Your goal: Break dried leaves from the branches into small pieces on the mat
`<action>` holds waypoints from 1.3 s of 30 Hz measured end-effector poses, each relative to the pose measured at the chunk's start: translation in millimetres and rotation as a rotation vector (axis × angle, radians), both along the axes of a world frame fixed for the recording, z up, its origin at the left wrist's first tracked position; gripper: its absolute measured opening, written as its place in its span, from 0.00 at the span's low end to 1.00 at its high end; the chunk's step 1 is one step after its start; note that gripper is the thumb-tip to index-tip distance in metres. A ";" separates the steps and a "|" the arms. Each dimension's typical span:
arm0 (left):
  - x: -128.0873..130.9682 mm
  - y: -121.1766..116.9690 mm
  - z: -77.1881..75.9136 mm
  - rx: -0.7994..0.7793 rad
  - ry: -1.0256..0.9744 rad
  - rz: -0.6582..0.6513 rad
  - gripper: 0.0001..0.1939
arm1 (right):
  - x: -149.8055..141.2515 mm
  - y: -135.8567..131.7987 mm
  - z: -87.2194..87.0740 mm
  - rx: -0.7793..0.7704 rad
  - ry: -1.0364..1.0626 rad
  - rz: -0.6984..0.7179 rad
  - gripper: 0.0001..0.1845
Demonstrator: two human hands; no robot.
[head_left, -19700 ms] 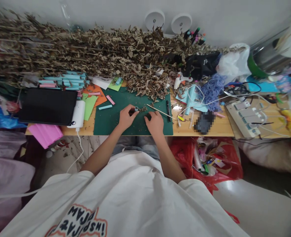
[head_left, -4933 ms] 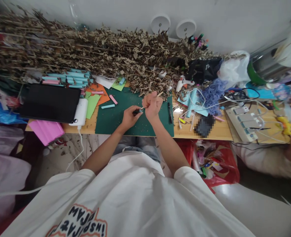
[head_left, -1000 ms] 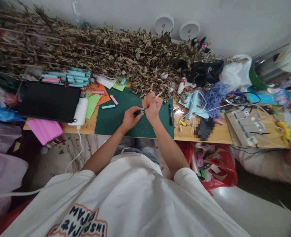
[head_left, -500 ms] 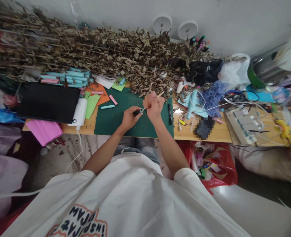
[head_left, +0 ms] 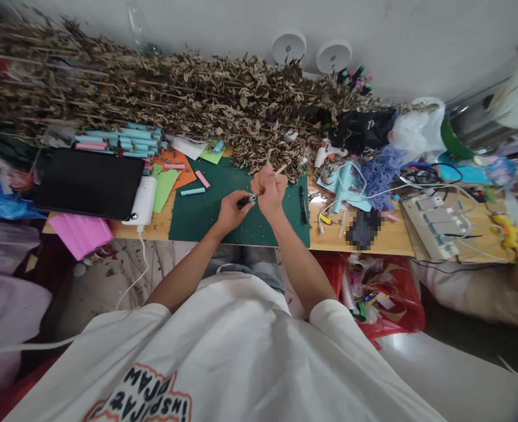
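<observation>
My left hand [head_left: 231,210] rests on the green cutting mat [head_left: 197,214] with its fingers closed round a small dark tube with a pale tip [head_left: 246,200]. My right hand [head_left: 267,189] is a fist just right of it, gripping a thin wooden stick [head_left: 280,170] whose upper end pokes out toward the dried leafy branches [head_left: 153,99]. The stick's lower end meets the tube's tip between the two hands. Crumbs of dried leaf lie scattered on the mat around both hands.
A black tablet [head_left: 87,183] and white power bank [head_left: 144,200] lie left of the mat, with coloured paper rolls [head_left: 118,140] behind. A black pen [head_left: 303,204], glue gun [head_left: 327,152], cables and a power strip [head_left: 434,220] crowd the right. A red bag [head_left: 386,299] sits below the table edge.
My right fist with the stick has shifted slightly down and left toward the tube. The left hand has stayed put on the mat.
</observation>
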State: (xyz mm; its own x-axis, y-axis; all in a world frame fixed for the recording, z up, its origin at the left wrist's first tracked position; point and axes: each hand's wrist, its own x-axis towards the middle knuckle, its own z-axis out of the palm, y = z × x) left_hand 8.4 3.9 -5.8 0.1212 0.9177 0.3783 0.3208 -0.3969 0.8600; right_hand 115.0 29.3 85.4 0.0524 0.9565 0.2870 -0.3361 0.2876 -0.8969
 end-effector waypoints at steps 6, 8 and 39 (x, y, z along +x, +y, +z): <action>-0.2 -1.4 2.5 -0.048 -0.005 -0.012 0.06 | 4.9 -2.9 2.7 -0.027 -0.014 0.005 0.37; -0.3 -1.7 3.9 -0.052 -0.001 -0.014 0.06 | 6.0 -3.4 2.5 -0.024 -0.037 0.005 0.38; 0.0 -1.2 2.3 -0.051 -0.018 -0.011 0.07 | 7.4 -2.2 3.5 -0.031 -0.081 0.043 0.38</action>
